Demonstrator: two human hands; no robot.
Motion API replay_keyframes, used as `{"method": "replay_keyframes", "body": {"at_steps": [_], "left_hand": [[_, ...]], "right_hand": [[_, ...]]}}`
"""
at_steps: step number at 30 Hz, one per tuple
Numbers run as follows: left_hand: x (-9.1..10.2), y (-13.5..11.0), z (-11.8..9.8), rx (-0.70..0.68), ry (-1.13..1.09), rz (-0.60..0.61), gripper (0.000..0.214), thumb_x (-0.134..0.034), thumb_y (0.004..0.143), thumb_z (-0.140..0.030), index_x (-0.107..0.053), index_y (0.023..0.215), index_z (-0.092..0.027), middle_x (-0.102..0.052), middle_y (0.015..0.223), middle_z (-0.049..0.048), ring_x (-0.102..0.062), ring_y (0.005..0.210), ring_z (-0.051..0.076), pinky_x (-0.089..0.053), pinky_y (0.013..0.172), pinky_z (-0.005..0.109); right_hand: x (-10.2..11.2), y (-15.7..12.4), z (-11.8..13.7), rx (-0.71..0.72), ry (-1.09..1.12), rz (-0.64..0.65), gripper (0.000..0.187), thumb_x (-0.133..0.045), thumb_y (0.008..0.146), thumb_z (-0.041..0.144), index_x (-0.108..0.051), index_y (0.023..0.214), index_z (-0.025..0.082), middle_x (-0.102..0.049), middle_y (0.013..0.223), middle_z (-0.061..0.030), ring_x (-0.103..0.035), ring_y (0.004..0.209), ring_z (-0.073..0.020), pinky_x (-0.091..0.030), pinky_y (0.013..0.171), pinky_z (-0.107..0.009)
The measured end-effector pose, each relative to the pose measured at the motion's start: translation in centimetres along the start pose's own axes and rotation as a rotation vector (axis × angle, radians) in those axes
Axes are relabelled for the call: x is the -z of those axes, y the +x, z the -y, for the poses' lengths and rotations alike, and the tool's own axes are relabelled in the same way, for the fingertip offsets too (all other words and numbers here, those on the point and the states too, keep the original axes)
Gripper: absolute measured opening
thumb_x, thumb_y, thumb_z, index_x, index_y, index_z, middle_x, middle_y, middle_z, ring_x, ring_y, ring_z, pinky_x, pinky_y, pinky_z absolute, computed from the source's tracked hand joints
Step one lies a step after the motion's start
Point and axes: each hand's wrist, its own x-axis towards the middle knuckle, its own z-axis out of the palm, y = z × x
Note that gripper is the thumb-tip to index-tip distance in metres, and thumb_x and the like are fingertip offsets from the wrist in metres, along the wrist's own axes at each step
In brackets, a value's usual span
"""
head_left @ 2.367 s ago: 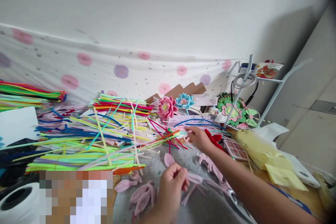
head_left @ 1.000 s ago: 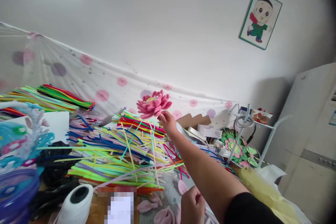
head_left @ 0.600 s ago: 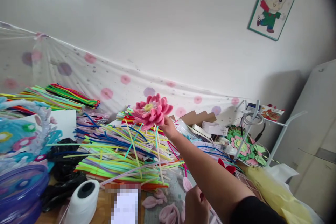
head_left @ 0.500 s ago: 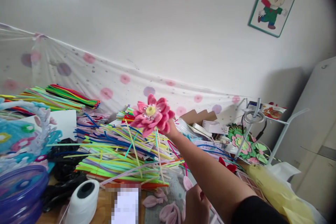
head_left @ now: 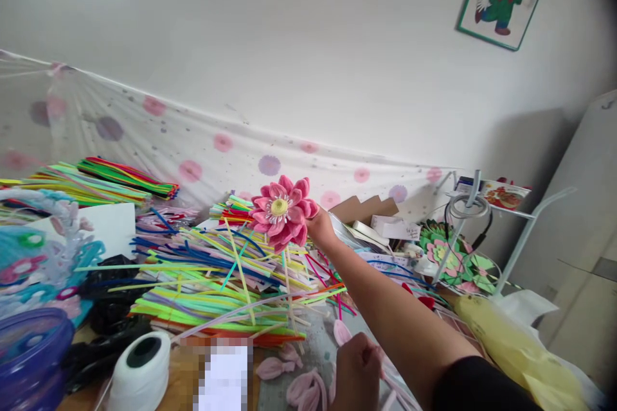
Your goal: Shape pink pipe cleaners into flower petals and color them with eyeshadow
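A pink layered flower (head_left: pixel 285 213) made of fuzzy pipe cleaners, with a yellow centre and white stamens, is held out at arm's length. My right hand (head_left: pixel 322 228) is closed on it from behind, and the petals cover most of the fingers. Low in the picture my left hand (head_left: pixel 357 369) is curled into a fist near my right forearm. What it holds, if anything, cannot be made out. Close to it lie pale pink petal pieces (head_left: pixel 308 390) on a grey mat (head_left: pixel 274 392).
Heaps of coloured pipe cleaners (head_left: pixel 212 302) cover the table behind. At left stand a white thread spool (head_left: pixel 139 376), a purple plastic container (head_left: pixel 31 359) and black plastic bags (head_left: pixel 108 340). On the right are a metal rack (head_left: pixel 515 257) and a yellow bag (head_left: pixel 506 337).
The pink flower has turned to face me more squarely, still in my right hand. The view has shifted slightly; my left hand stays curled low in the picture.
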Motion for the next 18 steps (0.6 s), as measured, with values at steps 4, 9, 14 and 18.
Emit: {"method": "replay_keyframes", "body": {"at_steps": [4, 9, 14, 18], "left_hand": [[-0.1, 0.1, 0.3, -0.001, 0.002, 0.003, 0.019, -0.047, 0.072, -0.022, -0.042, 0.054, -0.022, -0.047, 0.044, -0.0041, -0.041, 0.044, 0.012, -0.031, 0.049, 0.025], [-0.2, 0.2, 0.6, -0.003, 0.009, -0.011, 0.02, -0.047, 0.073, -0.026, -0.043, 0.054, -0.022, -0.048, 0.044, -0.0034, -0.04, 0.044, 0.012, -0.029, 0.048, 0.025], [-0.3, 0.3, 0.5, -0.005, 0.008, -0.03, 0.022, -0.047, 0.072, -0.027, -0.041, 0.053, -0.022, -0.047, 0.044, -0.0034, -0.04, 0.045, 0.012, -0.029, 0.048, 0.025], [-0.4, 0.3, 0.6, 0.0, 0.005, -0.033, 0.022, -0.048, 0.072, -0.028, -0.042, 0.052, -0.022, -0.048, 0.044, -0.0033, -0.041, 0.045, 0.012, -0.029, 0.048, 0.025]], "right_hand": [[0.7, -0.2, -0.1, -0.01, 0.035, -0.003, 0.022, -0.064, 0.067, 0.039, -0.055, 0.067, 0.019, -0.06, 0.064, 0.0006, -0.052, 0.06, -0.0136, -0.043, 0.056, -0.025], [1.7, -0.7, 0.4, 0.0, 0.042, -0.005, 0.022, -0.068, 0.064, 0.038, -0.057, 0.063, 0.018, -0.062, 0.064, -0.0004, -0.055, 0.062, -0.0152, -0.045, 0.06, -0.028], [2.3, -0.7, -0.3, 0.024, 0.032, -0.019, 0.017, -0.069, 0.064, 0.035, -0.064, 0.064, 0.019, -0.065, 0.074, -0.0032, -0.057, 0.073, -0.0183, -0.046, 0.066, -0.029], [2.5, -0.7, -1.3, 0.023, 0.039, -0.003, 0.018, -0.065, 0.068, 0.038, -0.067, 0.063, 0.021, -0.064, 0.069, -0.002, -0.057, 0.073, -0.0188, -0.046, 0.067, -0.03]]}}
